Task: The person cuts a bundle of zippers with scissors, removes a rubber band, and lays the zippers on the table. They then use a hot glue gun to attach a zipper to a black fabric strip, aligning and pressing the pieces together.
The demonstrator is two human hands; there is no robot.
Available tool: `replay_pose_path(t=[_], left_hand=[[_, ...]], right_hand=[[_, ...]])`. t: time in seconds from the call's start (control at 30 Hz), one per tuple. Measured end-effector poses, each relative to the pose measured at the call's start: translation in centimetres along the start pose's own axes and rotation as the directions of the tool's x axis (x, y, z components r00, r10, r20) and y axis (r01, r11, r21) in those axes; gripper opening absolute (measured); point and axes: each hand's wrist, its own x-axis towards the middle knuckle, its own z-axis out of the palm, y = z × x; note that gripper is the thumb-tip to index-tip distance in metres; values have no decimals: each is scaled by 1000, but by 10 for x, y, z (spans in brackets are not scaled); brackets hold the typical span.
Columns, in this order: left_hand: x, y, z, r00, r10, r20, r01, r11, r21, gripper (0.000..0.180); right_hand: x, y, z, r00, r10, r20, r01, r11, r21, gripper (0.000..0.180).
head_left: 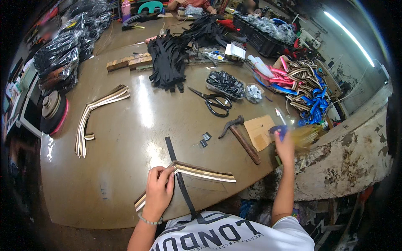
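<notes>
My left hand (161, 184) is closed on a striped webbing strap (205, 172) in brown, cream, black and white, pinching it where it bends. A narrow black strap (184, 192) crosses the striped one beside my fingers and hangs over the table's near edge. Off to the right, my right hand (284, 145) is closed round a purple-blue object (278, 132), too blurred to name. Close to that hand lie a piece of brown cardboard (258, 130) and a hammer (245, 144) with a wooden handle. Small black buckles (204, 139) rest between the hammer and the striped strap.
Black-handled scissors (212, 103) lie beyond, near a tray of black buckles (226, 84). A bundle of black straps (168, 62) drapes over wooden blocks. More striped straps (90, 111) lie left; tangled coloured straps (307, 85) heap at right. Another person (197, 5) sits at the far side.
</notes>
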Motion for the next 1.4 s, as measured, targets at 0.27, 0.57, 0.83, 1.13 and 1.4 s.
replay_pose_path(t=[0.27,0.57,0.83,1.13,1.4], left_hand=[[1,-4,0,999,27,17,-28,998,53,18],[1,-13,2,995,90,-37,-87,992,87,19],[-1,-18,3,995,90,-42,-87,994,67,18],[1,-17,3,997,62,-51,-60,997,45,16],[0,-18,3,998,53,-40,-51,998,38,16]], right_hand=[[-22,-108,-24,921,-270,282,36,778,628,45],[-43,-155,-3,740,-577,345,217,691,689,44],[-53,-166,31,579,-675,458,354,714,604,45],[-54,-173,51,491,-657,572,292,742,603,42],[-54,-173,61,512,-688,515,318,708,630,43]])
